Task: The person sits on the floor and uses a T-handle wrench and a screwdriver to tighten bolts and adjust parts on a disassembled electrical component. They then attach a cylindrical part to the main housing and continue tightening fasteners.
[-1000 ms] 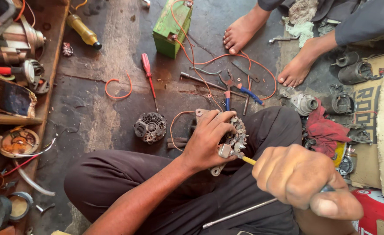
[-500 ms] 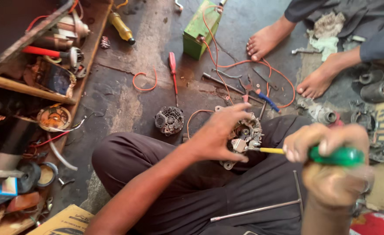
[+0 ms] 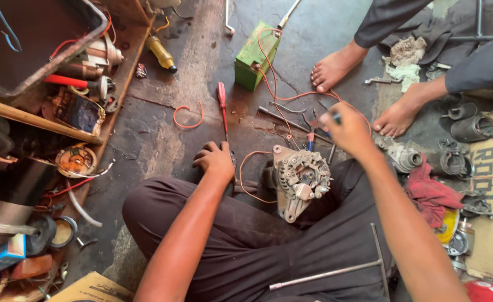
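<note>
L hand [image 3: 215,161] now off alternator [image 3: 299,179], resting on floor by red screwdriver [image 3: 222,106]. R hand [image 3: 347,127] no longer gripping green-handled driver, reaching out to tools on floor beyond alternator.

Dull cast-metal alternator [image 3: 299,179]; matt dark cloth trousers [image 3: 269,246]; rough, perhaps concrete, floor [image 3: 201,72].

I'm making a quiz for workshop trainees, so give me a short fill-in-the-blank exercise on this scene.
1. The alternator rests on the person's ____.
2. The box-shaped battery on the floor is ____ in colour.
3. The screwdriver lying beyond the left hand has a ____ handle.
4. The right hand reaches toward the tools on the ____.

Missing words: lap; green; red; floor
</note>
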